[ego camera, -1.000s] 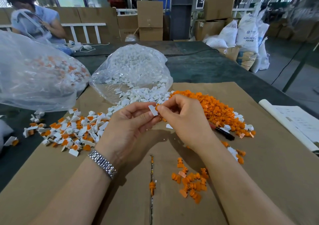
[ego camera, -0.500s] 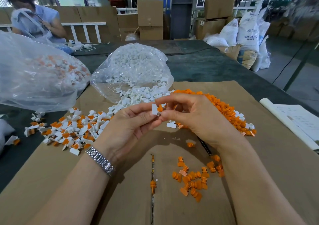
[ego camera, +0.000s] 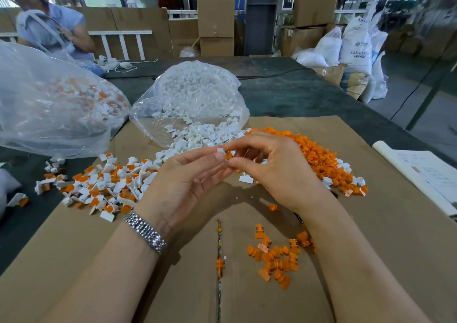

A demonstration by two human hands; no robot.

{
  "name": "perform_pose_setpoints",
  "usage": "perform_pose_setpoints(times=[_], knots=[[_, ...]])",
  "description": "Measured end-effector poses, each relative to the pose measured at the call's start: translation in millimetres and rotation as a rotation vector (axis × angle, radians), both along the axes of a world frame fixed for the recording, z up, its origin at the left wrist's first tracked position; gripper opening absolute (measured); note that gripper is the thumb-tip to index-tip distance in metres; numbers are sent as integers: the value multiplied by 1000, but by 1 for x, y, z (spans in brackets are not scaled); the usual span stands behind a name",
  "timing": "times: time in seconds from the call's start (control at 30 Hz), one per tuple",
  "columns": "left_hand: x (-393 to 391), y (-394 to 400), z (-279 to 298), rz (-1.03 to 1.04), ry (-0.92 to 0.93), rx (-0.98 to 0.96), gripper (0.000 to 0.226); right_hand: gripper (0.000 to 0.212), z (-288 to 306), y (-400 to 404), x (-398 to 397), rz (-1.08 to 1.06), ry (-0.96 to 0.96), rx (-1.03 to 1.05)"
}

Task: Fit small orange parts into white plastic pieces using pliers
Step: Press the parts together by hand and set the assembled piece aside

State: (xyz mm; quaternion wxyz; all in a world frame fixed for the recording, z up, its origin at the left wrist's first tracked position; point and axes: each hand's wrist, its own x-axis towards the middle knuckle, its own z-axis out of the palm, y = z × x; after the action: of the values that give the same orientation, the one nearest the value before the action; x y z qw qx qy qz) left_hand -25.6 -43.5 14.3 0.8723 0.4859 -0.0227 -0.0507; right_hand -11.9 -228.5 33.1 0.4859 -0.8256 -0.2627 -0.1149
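Centrally, left hand point(ego camera: 188, 174) pinches a white piece point(ego camera: 220, 151), right hand point(ego camera: 277, 164) an orange part point(ego camera: 228, 155), above bare cardboard point(ego camera: 385, 236).

The small white plastic piece point(ego camera: 220, 151) and the tiny orange part point(ego camera: 228, 155) are mostly hidden by fingertips. The big clear plastic bag point(ego camera: 49, 105) is cut off at the left edge, its insides blurry.
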Motion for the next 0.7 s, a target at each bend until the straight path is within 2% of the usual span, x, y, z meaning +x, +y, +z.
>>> perform_pose_setpoints(times=[0.2, 0.3, 0.37, 0.43, 0.5, 0.57, 0.63, 0.7], knots=[[1, 0, -1, 74, -4, 91, 14, 23, -2, 4, -1, -8, -27, -72], [0, 0, -1, 105, 6, 93, 14, 25, 0, 1, 0, 38, 52, -66], [0, 1, -1, 120, 21, 87, 19, 24, -1, -7, 5, -71, 88, -110], [0, 2, -1, 132, 45, 93, 25, 24, -4, -18, 12, -345, 107, -320], [2, 3, -2, 159, 69, 100, 28, 54, -8, -25, 15, -540, 271, -591], [4, 6, -3, 185, 68, 156, 23, 77, -11, -27, 16, -593, 413, -764], [6, 8, -4, 196, 52, 223, 20, 72, -14, -27, 17, -608, 427, -843], [7, 11, -6, 196, 58, 222, 22, 53, -15, -27, 17, -609, 387, -859]])
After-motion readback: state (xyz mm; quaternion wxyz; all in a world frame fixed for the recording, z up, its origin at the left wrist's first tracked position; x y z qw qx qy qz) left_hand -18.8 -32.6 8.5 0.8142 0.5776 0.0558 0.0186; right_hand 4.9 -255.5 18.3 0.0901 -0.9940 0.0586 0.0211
